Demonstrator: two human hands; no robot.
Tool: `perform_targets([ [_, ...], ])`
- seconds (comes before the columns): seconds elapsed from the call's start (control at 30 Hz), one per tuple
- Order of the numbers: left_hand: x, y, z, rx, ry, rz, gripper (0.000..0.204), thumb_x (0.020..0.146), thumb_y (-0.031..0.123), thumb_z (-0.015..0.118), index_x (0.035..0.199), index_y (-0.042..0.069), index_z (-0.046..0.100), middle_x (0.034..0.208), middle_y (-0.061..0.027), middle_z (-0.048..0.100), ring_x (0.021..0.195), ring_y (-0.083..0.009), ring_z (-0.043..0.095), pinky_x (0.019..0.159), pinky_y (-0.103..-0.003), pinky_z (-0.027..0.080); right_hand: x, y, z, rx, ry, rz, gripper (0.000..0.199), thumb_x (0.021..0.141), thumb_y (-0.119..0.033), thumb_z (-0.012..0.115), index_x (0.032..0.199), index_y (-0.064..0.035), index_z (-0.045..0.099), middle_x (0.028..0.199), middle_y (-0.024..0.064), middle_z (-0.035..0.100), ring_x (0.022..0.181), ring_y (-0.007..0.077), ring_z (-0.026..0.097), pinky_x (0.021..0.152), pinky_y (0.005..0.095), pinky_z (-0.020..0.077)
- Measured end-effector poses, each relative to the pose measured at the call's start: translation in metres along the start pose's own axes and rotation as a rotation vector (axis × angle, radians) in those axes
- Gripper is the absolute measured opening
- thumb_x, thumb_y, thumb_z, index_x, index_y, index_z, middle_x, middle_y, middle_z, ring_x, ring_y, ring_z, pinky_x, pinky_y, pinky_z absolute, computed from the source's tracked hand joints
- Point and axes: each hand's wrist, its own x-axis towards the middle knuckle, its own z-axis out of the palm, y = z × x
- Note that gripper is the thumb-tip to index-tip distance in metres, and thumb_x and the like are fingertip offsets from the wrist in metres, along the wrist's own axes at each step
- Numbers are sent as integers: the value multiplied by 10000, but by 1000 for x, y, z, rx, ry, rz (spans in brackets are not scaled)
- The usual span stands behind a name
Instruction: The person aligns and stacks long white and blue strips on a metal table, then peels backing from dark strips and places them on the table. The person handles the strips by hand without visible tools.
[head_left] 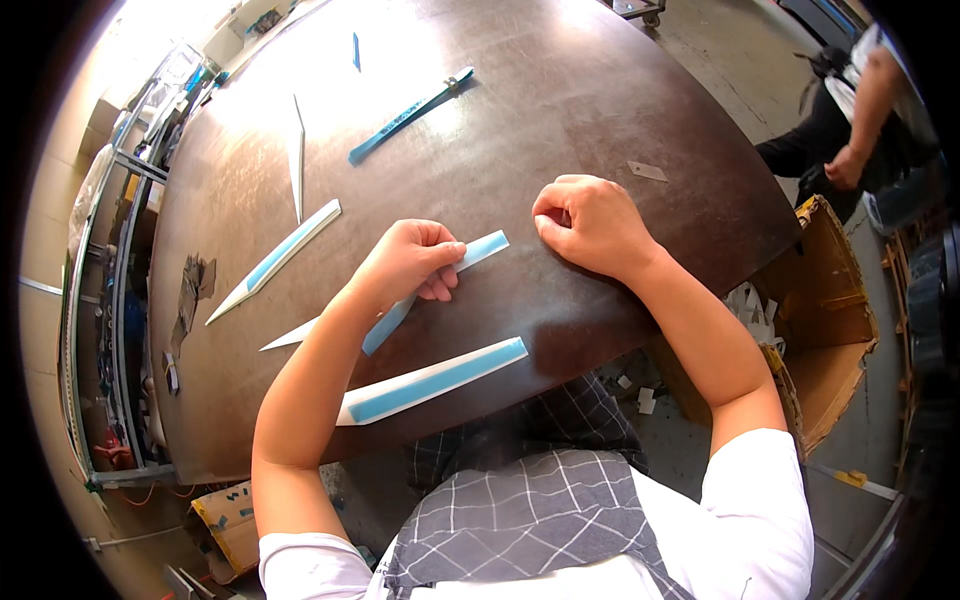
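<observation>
My left hand [415, 262] pinches a white strip with a light-blue band [488, 248] between thumb and fingers, just over the brown table [560, 120]. Another blue length [388, 325] slants down below that hand, partly behind my forearm; I cannot tell whether both belong to one piece. My right hand [595, 225] is closed by the table top, thumb against curled fingers, apart from the strip; anything inside is hidden. Closer to me lies a wide white strip with a blue band [440, 383]. A similar pointed strip [275, 262] rests to the left.
Farther off lie a thin white strip [297, 165], a dark-blue strap with a metal clip [410, 117], a small blue piece [356, 52] and a tag [647, 172]. An open cardboard box [825, 320] stands right, a shelf [120, 250] left. Another person [850, 120] is at far right.
</observation>
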Motion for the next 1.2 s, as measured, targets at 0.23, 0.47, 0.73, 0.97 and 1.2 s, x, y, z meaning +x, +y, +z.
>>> perform_targets([
  [0.23,-2,0,1,-13,3,1,191,974,224,673,901,48,672,709,-33,676,561,-96,641,515,-217,487,-4,-7,10,34,-36,-223,196,804,-49,679,963,-95,784,941,70,684,948,260,635,839,379,533],
  [0.47,-4,1,1,-5,2,11,197,972,224,675,895,42,669,700,-33,669,555,-92,626,518,-217,484,-4,-10,15,-74,-68,-299,241,797,-23,684,984,-120,799,1000,46,665,990,253,605,883,385,522],
  [0.73,-24,3,-16,147,54,-18,243,944,254,725,949,13,693,673,-37,645,502,-73,567,478,-198,453,-3,-13,18,-131,-41,-302,194,817,-59,678,936,-128,815,961,21,663,945,235,602,859,372,533],
  [0.97,-60,-46,-58,178,142,-90,306,909,321,761,811,41,685,637,-4,588,528,-62,508,478,-203,382,-3,-15,15,-133,-70,-303,242,793,0,677,978,-103,793,982,35,646,952,238,596,840,363,529],
  [1.2,-78,-78,-64,71,298,-54,292,916,270,731,780,20,662,646,-3,576,570,-69,519,500,-233,416,-3,-15,16,-141,-83,-304,236,800,-1,669,977,-98,792,993,40,645,951,239,602,839,361,530],
])
